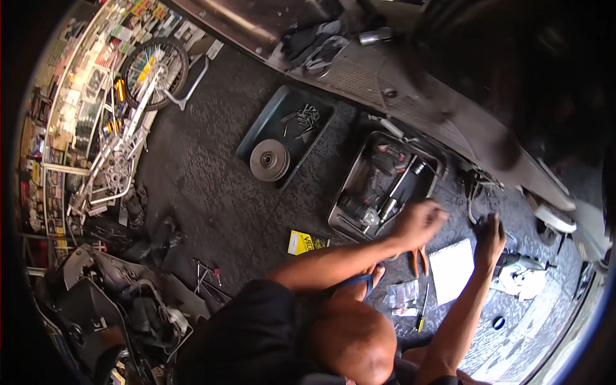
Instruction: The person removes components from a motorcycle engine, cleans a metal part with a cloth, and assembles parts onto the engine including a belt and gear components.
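My left hand [420,226] is curled closed and blurred by motion, raised by the near right corner of a black tool tray [346,232]. To its right, my right hand [491,239] is closed with the fingers bent in, above the far right corner of a white sheet [451,273]. What either hand holds, if anything, is too small or hidden. A power drill [385,160] and sockets with extension bars [389,206] lie in the tray. Orange-handled pliers [419,263] rest on the floor below my left hand.
A blue-grey tray [247,146] holds a metal pulley disc [267,160] and several bolts [308,119]. Around my legs lie a yellow card [307,242], plastic packets [403,295] and a screwdriver [421,319]. A pale metal casing [521,277] sits right. A bike frame [115,167] stands left.
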`<state>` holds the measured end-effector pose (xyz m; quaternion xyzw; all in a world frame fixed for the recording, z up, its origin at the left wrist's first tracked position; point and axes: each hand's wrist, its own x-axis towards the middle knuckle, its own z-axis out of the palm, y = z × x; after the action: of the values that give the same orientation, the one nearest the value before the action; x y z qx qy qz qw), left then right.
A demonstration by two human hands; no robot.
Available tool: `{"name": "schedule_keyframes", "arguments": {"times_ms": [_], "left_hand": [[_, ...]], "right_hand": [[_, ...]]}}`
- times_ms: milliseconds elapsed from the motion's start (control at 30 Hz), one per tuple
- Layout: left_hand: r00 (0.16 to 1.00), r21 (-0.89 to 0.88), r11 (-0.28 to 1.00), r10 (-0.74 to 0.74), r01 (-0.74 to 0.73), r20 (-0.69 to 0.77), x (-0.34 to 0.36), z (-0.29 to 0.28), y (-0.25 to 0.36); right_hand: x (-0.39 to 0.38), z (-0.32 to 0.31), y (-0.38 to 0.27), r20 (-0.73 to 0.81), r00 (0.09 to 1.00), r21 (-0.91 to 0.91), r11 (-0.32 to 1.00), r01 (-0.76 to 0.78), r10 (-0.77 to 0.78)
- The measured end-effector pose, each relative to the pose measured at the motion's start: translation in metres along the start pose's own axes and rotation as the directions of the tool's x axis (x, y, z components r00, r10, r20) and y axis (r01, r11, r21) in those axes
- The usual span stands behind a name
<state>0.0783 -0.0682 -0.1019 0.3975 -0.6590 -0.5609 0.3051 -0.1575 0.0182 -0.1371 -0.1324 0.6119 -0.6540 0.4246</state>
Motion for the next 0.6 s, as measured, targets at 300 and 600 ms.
{"name": "schedule_keyframes", "arguments": {"times_ms": [300,600], "left_hand": [[0.759,0.539,0.793,0.156,0.286,-0.632,0.09,-0.291,-0.162],[0.962,0.818,0.506,-0.124,0.273,-0.244,0.144,-0.342,-0.191]], "right_hand": [[-0.046,-0.002,0.033,-0.085,0.971,-0.523,0.82,-0.233,0.222],[-0.044,0.013,0.023,-0.137,0.971,-0.576,0.782,-0.237,0.193]]}}
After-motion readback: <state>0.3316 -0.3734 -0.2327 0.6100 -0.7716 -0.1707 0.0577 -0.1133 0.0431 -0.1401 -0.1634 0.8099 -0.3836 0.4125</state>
